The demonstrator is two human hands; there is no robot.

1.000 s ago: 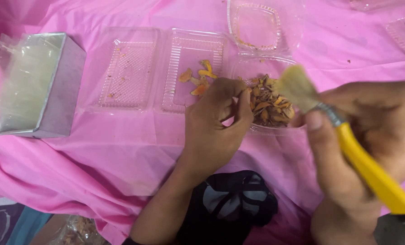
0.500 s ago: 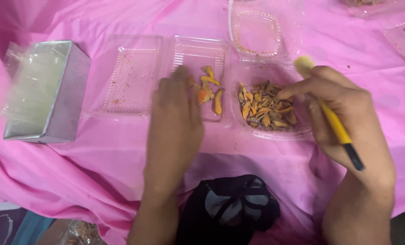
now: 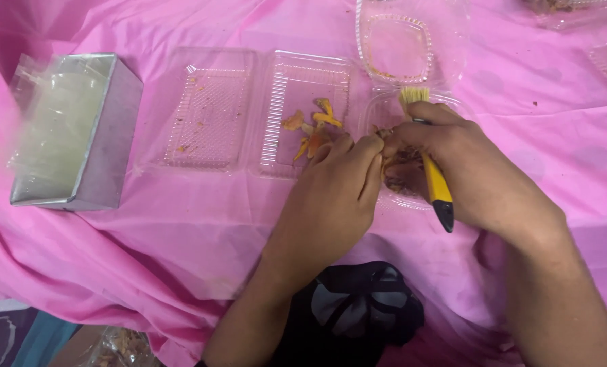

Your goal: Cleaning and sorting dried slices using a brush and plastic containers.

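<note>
Head view: a pink cloth is spread over the whole work surface, wrinkled toward the near edge. At far left a grey rectangular metal box is set, holding a stack of clear plastic film. At centre an open clear plastic clamshell tray lies flat, two ribbed halves side by side; orange dried pieces are scattered in its right half, crumbs in the left. A second clear plastic container is seen further back, nearly bare. Just right of centre a shallow clear plastic tub is largely covered by both hands. A black fabric bundle sits at the near edge.

Left hand is laid knuckles up, fingertips drawn together at the tub's left rim, touching brown dried pieces there. Right hand is closed round a yellow-handled brush with pale bristles, bristles pointing away, black handle tip toward the wearer; its fingertips meet the left hand's over the tub.
</note>
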